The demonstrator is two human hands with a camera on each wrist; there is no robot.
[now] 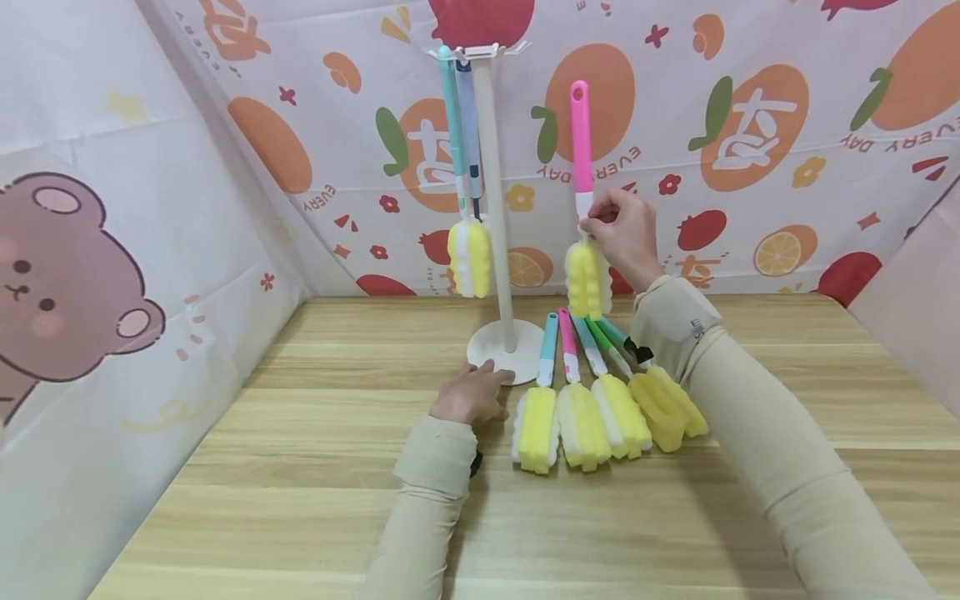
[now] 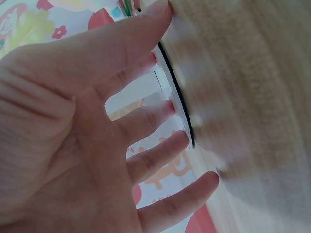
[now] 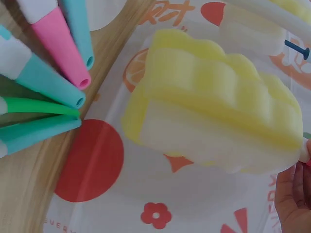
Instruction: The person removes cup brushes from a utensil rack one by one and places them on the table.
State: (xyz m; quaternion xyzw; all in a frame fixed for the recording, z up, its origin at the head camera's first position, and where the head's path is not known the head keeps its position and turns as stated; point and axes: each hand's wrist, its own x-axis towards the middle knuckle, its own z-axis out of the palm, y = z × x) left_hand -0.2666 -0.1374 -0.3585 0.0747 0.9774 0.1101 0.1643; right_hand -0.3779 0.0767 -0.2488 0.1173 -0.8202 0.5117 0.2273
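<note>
My right hand pinches a pink-handled sponge brush low on its handle, just above the sponge. It is held upright, handle end up, to the right of a white stand. In the right wrist view its yellow and white sponge head fills the middle. My left hand rests with fingers spread on the front of the stand's round base; in the left wrist view the fingertips touch its rim. A teal-handled brush and a blue-and-dark-handled brush hang from the stand's hooks.
Several sponge brushes lie fanned on the wooden table right of the base, including a teal-handled one, a pink-handled one and a green-handled one. Behind stands a fruit-printed cloth; a bear-printed cloth hangs at left.
</note>
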